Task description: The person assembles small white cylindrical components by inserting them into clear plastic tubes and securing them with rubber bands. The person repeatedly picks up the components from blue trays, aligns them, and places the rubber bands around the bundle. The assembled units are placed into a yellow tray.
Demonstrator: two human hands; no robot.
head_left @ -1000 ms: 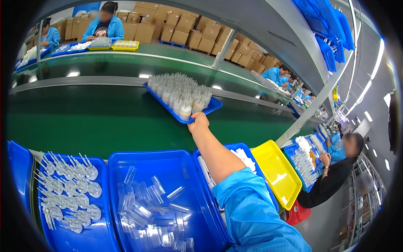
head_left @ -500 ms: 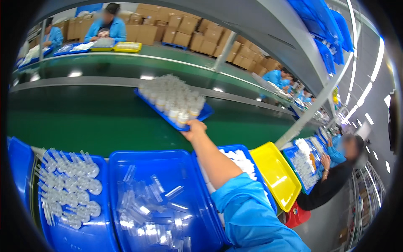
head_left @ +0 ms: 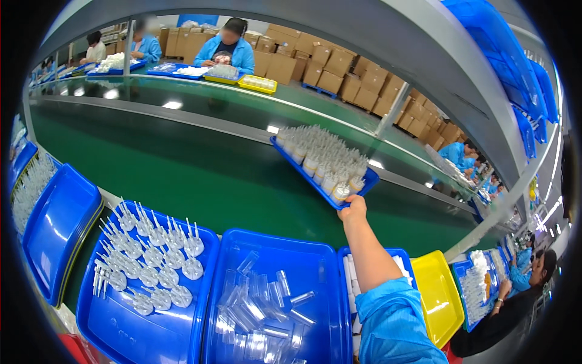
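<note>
Gripping the near corner of the blue tray (head_left: 364,180) on the green belt (head_left: 200,176) at one o'clock, right hand (head_left: 353,210) closes on its rim; stiff but top-heavy with loose upright plastic parts (head_left: 321,159), it likely needs level handling; left hand unseen.

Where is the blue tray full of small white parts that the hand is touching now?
The blue tray lies on the green conveyor belt, right of centre, its near corner at the right hand.
</note>
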